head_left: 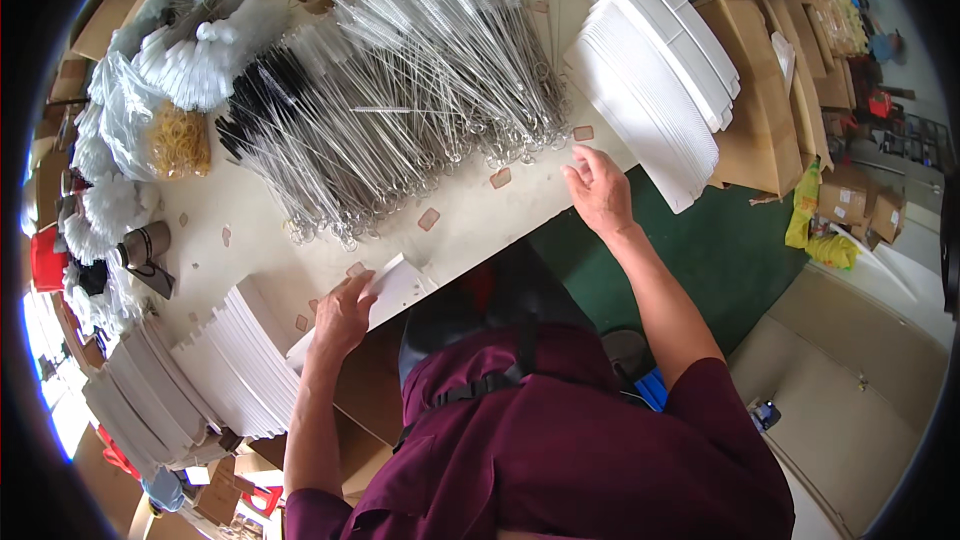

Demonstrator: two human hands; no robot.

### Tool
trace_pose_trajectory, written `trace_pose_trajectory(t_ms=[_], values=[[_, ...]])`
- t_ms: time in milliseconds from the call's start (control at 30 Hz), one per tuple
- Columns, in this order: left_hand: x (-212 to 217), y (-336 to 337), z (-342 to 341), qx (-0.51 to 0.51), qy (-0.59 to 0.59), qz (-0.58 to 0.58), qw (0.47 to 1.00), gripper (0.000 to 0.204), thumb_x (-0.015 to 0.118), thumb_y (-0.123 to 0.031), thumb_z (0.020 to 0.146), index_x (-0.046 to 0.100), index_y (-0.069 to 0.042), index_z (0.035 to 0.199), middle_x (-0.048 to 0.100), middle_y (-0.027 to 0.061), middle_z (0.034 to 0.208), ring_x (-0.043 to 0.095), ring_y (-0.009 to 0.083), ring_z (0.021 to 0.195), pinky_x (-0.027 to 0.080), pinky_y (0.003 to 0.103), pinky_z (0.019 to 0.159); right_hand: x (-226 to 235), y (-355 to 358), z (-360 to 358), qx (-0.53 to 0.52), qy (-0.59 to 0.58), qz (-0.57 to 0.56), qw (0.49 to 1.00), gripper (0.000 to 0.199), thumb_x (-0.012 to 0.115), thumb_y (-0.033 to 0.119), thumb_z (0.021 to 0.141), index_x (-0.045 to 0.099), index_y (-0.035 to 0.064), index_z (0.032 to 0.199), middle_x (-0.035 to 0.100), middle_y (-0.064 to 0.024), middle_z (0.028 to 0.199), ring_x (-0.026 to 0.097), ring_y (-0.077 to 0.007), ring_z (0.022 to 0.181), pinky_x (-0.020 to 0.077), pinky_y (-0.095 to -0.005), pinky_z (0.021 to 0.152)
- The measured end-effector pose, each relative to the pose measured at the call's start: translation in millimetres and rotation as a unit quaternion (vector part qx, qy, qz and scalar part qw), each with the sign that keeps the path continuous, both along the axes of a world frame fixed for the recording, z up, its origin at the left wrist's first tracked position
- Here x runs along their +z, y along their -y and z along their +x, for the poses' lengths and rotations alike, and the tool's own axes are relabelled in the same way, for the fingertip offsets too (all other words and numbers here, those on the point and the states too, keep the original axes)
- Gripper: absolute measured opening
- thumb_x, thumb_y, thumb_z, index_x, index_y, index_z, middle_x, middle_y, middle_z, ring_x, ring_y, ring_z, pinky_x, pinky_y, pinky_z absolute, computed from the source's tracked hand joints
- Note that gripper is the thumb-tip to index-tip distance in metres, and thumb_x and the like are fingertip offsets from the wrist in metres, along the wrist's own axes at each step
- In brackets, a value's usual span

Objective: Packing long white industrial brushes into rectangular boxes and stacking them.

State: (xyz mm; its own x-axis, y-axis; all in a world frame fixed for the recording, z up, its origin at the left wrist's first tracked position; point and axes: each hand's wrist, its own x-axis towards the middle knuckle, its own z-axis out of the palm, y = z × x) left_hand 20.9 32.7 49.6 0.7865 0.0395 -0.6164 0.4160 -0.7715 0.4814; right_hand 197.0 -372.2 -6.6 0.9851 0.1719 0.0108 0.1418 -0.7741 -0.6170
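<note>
My left hand (343, 315) rests on a white card (395, 290) lying at the near edge of the beige table (470, 225), fingers pressed flat on it. My right hand (598, 190) reaches toward the table's right side, fingers loosely curled, just below a big pile of thin wire brushes (400, 100) and beside a fanned stack of white cards (650, 110). Whether the right hand pinches anything is unclear. Small pink-brown paper tags (428, 219) lie scattered on the table between the hands.
Another fanned stack of white cards (225, 360) lies at the lower left. White fluffy brushes (190, 50), a bag of yellow rubber bands (180, 140) and a metal flask (140, 245) sit at the left. Cardboard boxes (770, 90) stand on the green floor at right.
</note>
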Motion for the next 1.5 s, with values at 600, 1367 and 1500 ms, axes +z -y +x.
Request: trace_pose_trajectory(t_ms=[600, 1367, 1500], values=[[5, 51, 43, -0.046, 0.232, 0.003, 0.971, 0.035, 0.075, -0.006, 0.081, 0.066, 0.0, 0.114, 0.068, 0.0193, 0.11, 0.064, 0.0394, 0.105, 0.051, 0.046, 0.093, 9, -25, 42, 0.076, 0.115, -0.044, 0.989, 0.012, 0.075, 0.013, 0.086, 0.069, 0.0063, 0.094, 0.07, -0.0096, 0.089, 0.068, -0.0311, 0.086, 0.0571, -0.0419, 0.074], [-31, 187, 196, 0.186, 0.015, -0.275, 0.943, 0.039, 0.067, -0.029, 0.097, 0.071, 0.007, 0.11, 0.073, 0.0122, 0.089, 0.07, 0.0167, 0.079, 0.059, 0.031, 0.067, 14, -44, 30, 0.117, 0.102, 0.033, 0.987, 0.014, 0.078, 0.005, 0.08, 0.063, 0.0055, 0.082, 0.066, -0.0082, 0.076, 0.066, -0.0296, 0.068, 0.0548, -0.0397, 0.059], [-47, 190, 199, 0.175, -0.006, -0.274, 0.946, 0.039, 0.068, -0.03, 0.095, 0.071, 0.007, 0.108, 0.073, 0.0122, 0.089, 0.069, 0.0158, 0.079, 0.059, 0.031, 0.065, 21, -41, 34, 0.133, 0.055, 0.071, 0.987, 0.01, 0.075, 0.011, 0.084, 0.065, 0.0065, 0.083, 0.067, -0.0093, 0.079, 0.068, -0.0268, 0.073, 0.0549, -0.038, 0.062]])
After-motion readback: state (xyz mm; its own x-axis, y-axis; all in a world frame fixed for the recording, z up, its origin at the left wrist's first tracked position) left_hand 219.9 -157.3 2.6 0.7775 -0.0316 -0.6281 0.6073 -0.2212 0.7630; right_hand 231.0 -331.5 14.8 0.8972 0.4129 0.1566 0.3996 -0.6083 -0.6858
